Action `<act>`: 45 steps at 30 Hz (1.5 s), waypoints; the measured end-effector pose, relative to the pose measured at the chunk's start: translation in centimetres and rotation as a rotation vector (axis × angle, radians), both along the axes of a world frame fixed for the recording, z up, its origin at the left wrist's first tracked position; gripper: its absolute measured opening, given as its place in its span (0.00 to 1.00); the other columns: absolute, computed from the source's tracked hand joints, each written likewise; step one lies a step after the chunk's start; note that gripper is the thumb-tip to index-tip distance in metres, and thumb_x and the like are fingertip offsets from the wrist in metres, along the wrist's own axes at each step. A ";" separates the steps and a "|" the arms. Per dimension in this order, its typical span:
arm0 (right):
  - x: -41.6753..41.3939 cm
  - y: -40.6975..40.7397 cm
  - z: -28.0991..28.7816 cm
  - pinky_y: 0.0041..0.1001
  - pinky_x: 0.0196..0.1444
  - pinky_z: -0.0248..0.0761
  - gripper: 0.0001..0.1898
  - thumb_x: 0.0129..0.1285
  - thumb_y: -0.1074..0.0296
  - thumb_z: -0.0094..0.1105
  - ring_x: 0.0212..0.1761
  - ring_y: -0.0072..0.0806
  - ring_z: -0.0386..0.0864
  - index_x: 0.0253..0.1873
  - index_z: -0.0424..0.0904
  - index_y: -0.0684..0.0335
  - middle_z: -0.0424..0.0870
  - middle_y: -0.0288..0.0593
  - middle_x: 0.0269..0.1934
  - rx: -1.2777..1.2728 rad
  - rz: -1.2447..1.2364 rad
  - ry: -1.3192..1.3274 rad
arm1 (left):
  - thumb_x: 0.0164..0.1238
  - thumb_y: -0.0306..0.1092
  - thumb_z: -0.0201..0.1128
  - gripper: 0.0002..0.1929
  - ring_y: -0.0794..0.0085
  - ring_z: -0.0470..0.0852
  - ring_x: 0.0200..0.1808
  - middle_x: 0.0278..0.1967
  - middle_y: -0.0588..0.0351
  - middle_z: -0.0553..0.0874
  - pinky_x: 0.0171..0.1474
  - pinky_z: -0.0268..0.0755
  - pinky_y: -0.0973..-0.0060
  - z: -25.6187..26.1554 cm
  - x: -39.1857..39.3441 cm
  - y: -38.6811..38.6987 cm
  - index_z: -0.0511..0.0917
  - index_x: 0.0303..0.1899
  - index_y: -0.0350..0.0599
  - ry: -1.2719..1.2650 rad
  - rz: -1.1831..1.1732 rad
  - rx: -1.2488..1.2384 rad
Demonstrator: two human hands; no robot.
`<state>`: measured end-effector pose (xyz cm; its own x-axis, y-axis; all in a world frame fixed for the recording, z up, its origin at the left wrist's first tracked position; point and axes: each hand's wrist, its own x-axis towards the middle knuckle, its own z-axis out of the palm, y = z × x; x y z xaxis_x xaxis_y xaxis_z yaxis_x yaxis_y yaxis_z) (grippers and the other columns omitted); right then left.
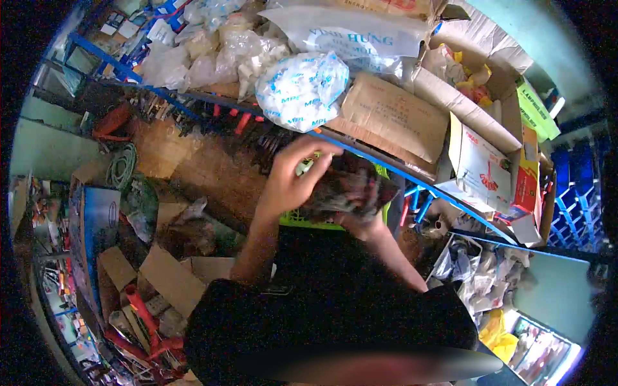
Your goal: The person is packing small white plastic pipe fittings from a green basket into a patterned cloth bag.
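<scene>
My right hand is under the near side of a dark, red-tinged bundle and holds it; motion blur hides whether it is cloth or a bag, and my fingers are mostly covered. To the left of the bundle is my left hand, with thumb and forefinger curved towards each other. Whether something small sits between those fingertips cannot be made out. Beneath both hands stands a lime-green plastic basket, its rim showing in front and on the right. The basket's contents are largely hidden.
A blue-edged shelf crosses just beyond my hands. It bears a printed plastic bag of white items, a flat cardboard box and an open carton. At lower left, red tubes stick out of an open box near a coiled hose.
</scene>
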<state>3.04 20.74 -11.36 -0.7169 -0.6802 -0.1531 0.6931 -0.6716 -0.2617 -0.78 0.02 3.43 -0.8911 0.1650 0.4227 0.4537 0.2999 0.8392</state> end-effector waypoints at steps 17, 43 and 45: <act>0.7 4.0 2.6 0.46 0.75 0.65 0.42 0.56 0.51 0.81 0.70 0.45 0.74 0.73 0.72 0.58 0.78 0.46 0.69 1.636 -0.419 1.316 | 0.54 0.45 0.72 0.16 0.51 0.92 0.43 0.38 0.44 0.92 0.49 0.84 0.56 -2.5 -15.2 -0.8 0.91 0.39 0.44 -0.181 0.303 -1.048; -2.4 1.2 1.7 0.39 0.39 0.80 0.24 0.73 0.72 0.59 0.44 0.49 0.85 0.70 0.66 0.69 0.81 0.61 0.52 1.327 -0.620 1.275 | 0.67 0.31 0.70 0.28 0.64 0.84 0.56 0.53 0.44 0.87 0.62 0.75 0.66 -6.9 1.5 3.6 0.74 0.66 0.33 -0.369 -0.154 0.047; -2.3 0.9 2.5 0.44 0.33 0.76 0.13 0.75 0.72 0.56 0.33 0.58 0.84 0.59 0.72 0.70 0.83 0.64 0.36 1.405 -0.557 1.297 | 0.68 0.32 0.69 0.27 0.65 0.82 0.59 0.59 0.43 0.84 0.65 0.72 0.67 -9.7 1.8 2.9 0.74 0.66 0.32 -0.458 -0.107 0.071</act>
<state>0.73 21.59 -8.83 -0.8718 -0.2716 0.4076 -0.4863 0.3804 -0.7866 1.04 2.94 -6.26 -0.9680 0.2510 0.0036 0.0572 0.2067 0.9767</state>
